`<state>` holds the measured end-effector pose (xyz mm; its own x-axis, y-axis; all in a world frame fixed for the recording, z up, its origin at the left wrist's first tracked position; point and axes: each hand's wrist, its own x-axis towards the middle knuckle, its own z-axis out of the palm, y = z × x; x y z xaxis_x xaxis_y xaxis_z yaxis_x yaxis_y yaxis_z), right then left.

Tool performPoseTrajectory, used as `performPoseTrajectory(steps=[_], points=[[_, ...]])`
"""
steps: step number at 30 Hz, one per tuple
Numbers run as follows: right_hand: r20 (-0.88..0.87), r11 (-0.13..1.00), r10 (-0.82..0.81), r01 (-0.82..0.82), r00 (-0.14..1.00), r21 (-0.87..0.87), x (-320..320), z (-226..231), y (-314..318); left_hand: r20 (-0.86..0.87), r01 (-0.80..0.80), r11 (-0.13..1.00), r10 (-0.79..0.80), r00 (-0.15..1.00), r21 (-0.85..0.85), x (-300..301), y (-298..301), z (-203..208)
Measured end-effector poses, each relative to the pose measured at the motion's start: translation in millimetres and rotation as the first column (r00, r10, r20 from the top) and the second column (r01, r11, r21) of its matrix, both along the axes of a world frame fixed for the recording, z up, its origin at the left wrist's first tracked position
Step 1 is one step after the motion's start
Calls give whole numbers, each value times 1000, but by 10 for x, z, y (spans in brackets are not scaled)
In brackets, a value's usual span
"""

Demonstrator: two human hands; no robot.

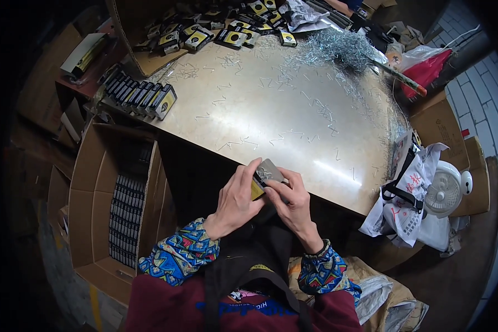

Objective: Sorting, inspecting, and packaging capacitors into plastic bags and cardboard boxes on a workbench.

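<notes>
Both hands hold one small packaged item [266, 172] with a yellow-and-black card and a grey metal piece, at the near edge of the table [293, 127]. My left hand [236, 200] grips its left side, fingers curled over the card. My right hand [292, 202] pinches its right side with thumb and fingers. Patterned sleeve covers sit on both wrists.
A row of finished packs [143, 96] stands at the table's left edge. Loose packs [227, 32] and a heap of metal wire clips [337, 48] lie at the far side, with scattered clips across the top. An open carton [124, 207] with stacked packs is at the left; bags and a small fan [445, 191] at the right.
</notes>
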<state>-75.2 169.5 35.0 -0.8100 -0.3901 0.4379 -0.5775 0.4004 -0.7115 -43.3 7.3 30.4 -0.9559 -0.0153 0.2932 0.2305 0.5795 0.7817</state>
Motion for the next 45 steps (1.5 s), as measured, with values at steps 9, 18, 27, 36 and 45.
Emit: performPoseTrajectory(steps=[9,18,27,36,45], points=[[215,998,37,-27,976,-50,-49,60,17,-93,12,996,-21,995,-93,28,6,6],[341,953,-49,146,939,-266,-25,31,131,-42,13,1000,-14,999,-20,25,6,39],[586,934,4,207,810,-292,-31,167,40,-23,47,998,-48,999,-42,23,6,20],[464,987,-42,107,885,-116,-417,364,368,-83,142,982,-132,988,122,50,-52,198],[572,909,32,214,819,-358,-118,202,142,6,39,995,-40,999,89,-12,73,60]])
